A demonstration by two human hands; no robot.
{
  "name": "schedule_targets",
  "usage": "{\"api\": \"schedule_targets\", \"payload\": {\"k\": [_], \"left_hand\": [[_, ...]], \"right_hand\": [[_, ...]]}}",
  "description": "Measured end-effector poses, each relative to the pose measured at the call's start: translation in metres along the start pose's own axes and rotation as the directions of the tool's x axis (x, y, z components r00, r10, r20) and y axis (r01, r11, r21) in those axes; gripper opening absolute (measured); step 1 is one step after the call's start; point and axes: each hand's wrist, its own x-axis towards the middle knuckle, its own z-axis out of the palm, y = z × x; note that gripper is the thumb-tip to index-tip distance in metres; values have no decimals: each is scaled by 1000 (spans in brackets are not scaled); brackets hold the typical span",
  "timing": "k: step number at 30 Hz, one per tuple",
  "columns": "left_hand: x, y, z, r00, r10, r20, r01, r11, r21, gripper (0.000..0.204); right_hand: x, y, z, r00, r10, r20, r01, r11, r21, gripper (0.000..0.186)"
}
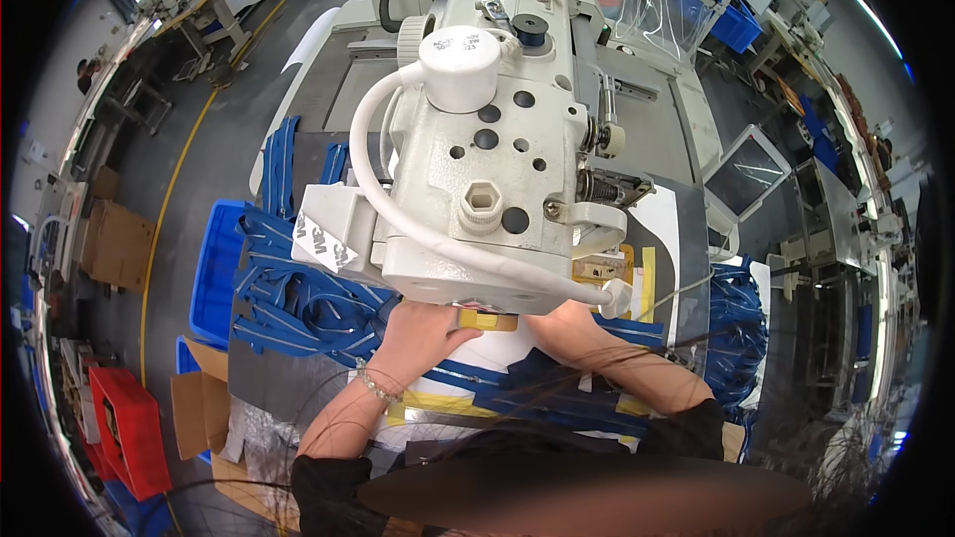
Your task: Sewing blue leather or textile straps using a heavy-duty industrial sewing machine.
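Blue zipper strip [466,373] just nearside of left fingers [463,337].

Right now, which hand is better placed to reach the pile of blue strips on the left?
Probably the left hand: it is beside the blue strip pile, while the right hand is farther off. The sewing machine head partly hides both.

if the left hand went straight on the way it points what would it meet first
The sewing machine head seems first in line ahead of the left hand. The head's front edge partly hides the hand, which may pass underneath; depth is unclear.
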Motion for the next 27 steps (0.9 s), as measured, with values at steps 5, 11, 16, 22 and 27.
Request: {"api": "schedule_targets", "payload": {"k": [5, 11, 16, 22, 27], "left_hand": [[0, -3, 7, 998, -12, -61, 11, 1000, -20, 35], [0, -8, 12, 987, 23, -162, -27, 999, -25, 41], [0, -5, 7, 970, 136, -199, -133, 991, 28, 37], [-2, -5, 11, 951, 243, -191, -250, 968, -16, 32], [3, 3, 11, 906, 362, -219, -381, 923, -51, 31]], "right_hand": [[9, -1, -2, 993, -75, -90, 86, 989, 117, 7], [16, -11, -18, 952, 123, 280, -186, 960, 211, 21], [9, -1, 5, 987, 28, -160, 35, 926, 377, 4], [-8, 5, 0, 969, 226, -95, -104, 731, 675, 17], [-7, 4, -19, 987, 113, -117, -39, 861, 508, 15]]}}
